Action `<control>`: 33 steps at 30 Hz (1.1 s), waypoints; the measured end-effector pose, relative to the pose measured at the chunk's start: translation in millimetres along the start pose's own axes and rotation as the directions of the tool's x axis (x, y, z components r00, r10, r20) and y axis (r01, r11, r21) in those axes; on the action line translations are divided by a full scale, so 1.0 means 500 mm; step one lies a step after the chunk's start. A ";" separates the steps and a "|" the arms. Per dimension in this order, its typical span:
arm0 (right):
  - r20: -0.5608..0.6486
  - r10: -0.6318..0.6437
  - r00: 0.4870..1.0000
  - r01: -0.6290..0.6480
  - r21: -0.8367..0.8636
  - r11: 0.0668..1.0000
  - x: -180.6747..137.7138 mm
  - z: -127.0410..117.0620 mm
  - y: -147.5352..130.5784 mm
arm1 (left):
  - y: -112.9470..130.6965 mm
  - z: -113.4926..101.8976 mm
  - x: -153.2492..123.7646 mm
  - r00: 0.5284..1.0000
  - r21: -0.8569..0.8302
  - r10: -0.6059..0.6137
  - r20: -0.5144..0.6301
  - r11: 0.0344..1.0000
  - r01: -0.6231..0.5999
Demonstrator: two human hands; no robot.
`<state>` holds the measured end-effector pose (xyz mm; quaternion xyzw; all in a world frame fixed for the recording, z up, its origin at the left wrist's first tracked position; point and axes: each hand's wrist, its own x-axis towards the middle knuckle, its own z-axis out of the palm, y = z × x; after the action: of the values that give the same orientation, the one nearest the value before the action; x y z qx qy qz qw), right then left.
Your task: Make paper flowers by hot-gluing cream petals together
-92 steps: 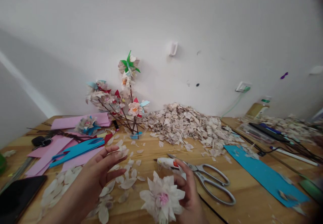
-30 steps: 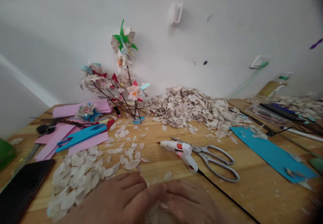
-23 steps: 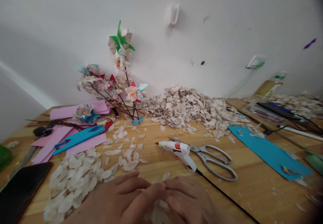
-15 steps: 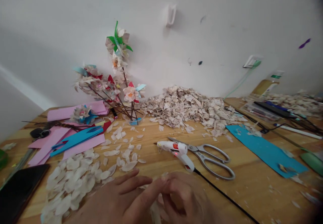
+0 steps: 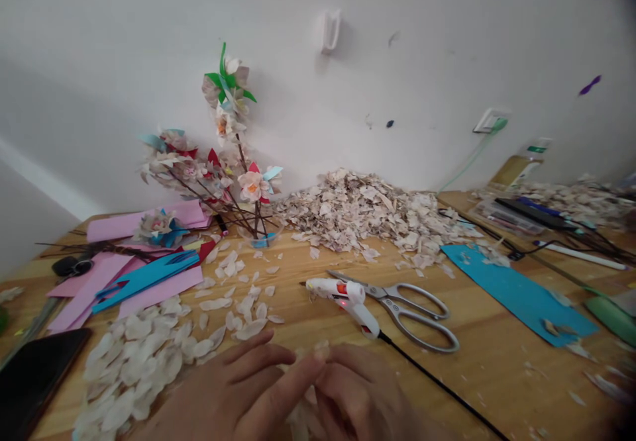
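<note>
My left hand [image 5: 243, 388] and my right hand [image 5: 355, 388] meet at the bottom middle of the head view. The left index finger reaches across to the bent right fingers, and the other left fingers lie loosely apart. Both hands are closed at the fingertips around pale petals [image 5: 299, 421], which show in part between and below them; the rest is hidden by the fingers. Just beyond the hands lies a white glue gun [image 5: 358, 305], its red light on. Metal scissors [image 5: 417, 312] lie behind it. Loose petals [image 5: 139, 361] are heaped beside my left hand.
Petal flowers on twigs [image 5: 251, 186] stand in a small clear dish at the back. A big heap of dry petals [image 5: 362, 209] lies against the wall. Coloured paper strips [image 5: 149, 275] and a black phone [image 5: 42, 375] are left; a blue sheet [image 5: 517, 295] and glue-gun cord [image 5: 442, 381] are right.
The view has shifted slightly, so most things appear a little further left. The right fingers have moved slightly against the left index fingertip; both hands stay together.
</note>
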<state>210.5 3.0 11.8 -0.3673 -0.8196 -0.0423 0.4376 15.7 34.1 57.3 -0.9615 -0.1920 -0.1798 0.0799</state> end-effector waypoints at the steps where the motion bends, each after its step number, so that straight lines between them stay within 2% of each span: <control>1: 0.006 0.003 1.000 -0.003 0.001 1.000 0.001 0.000 0.001 | -0.001 -0.001 0.003 1.000 -0.003 0.003 -0.012 1.000 -0.003; 4: 0.002 -0.002 1.000 0.002 0.008 1.000 0.000 0.003 0.006 | -0.002 -0.003 0.009 0.998 -0.041 -0.027 -0.049 0.999 0.025; 10: 0.110 -0.180 0.977 0.177 0.044 0.983 -0.007 0.014 0.029 | -0.004 0.006 0.002 0.994 -0.172 -0.107 -0.010 0.980 0.103; 12: 0.048 -0.165 0.985 0.163 0.040 0.986 -0.003 0.012 0.031 | -0.005 0.005 -0.011 0.987 -0.229 -0.157 -0.021 0.962 0.148; 14: -0.024 -0.152 0.988 0.152 0.015 0.988 0.005 0.006 0.028 | -0.008 0.003 -0.028 0.960 -0.330 -0.280 -0.014 0.908 0.260; 16: -0.092 -0.147 0.985 0.148 -0.002 0.989 0.014 0.001 0.023 | -0.010 0.002 -0.040 0.887 -0.470 -0.461 0.008 0.782 0.410; 18: -0.133 -0.160 0.978 0.161 -0.009 0.987 0.021 -0.001 0.018 | -0.010 0.006 -0.039 0.749 -0.626 -0.662 0.032 0.571 0.531; 20: -0.140 -0.186 0.972 0.184 -0.028 0.983 0.024 0.001 0.016 | -0.005 0.019 -0.026 0.565 -0.771 -0.821 0.084 0.306 0.559; 21: -0.136 -0.206 0.969 0.202 -0.041 0.978 0.024 0.003 0.016 | 0.001 0.028 -0.017 0.511 -0.817 -0.852 0.112 0.214 0.536; 22: -0.128 -0.234 0.964 0.229 -0.050 0.972 0.023 0.006 0.017 | 0.008 0.037 -0.008 0.484 -0.823 -0.866 0.127 0.181 0.539; 23: -0.119 -0.258 0.959 0.254 -0.052 0.966 0.020 0.010 0.018 | 0.015 0.046 0.000 0.488 -0.806 -0.865 0.120 0.202 0.557; 25: -0.100 -0.299 0.949 0.295 -0.048 0.954 0.014 0.017 0.022 | 0.031 0.058 0.006 0.521 -0.729 -0.852 0.053 0.324 0.603; 27: -0.086 -0.289 0.954 0.285 -0.056 0.957 0.009 0.023 0.025 | 0.043 0.060 -0.001 0.614 -0.598 -0.786 -0.076 0.528 0.602; 30: -0.074 -0.201 0.977 0.194 -0.082 0.978 0.005 0.024 0.027 | 0.050 0.057 -0.023 0.724 -0.409 -0.619 -0.305 0.772 0.487; 33: -0.028 -0.123 0.992 0.120 -0.092 0.989 0.007 0.019 0.023 | 0.050 0.064 -0.036 0.833 -0.251 -0.399 -0.383 0.913 0.322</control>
<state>210.3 17.1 5.5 -0.3351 -0.8303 -0.1119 0.4311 20.2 12.2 18.7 -0.8480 -0.3315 -0.4135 -0.0007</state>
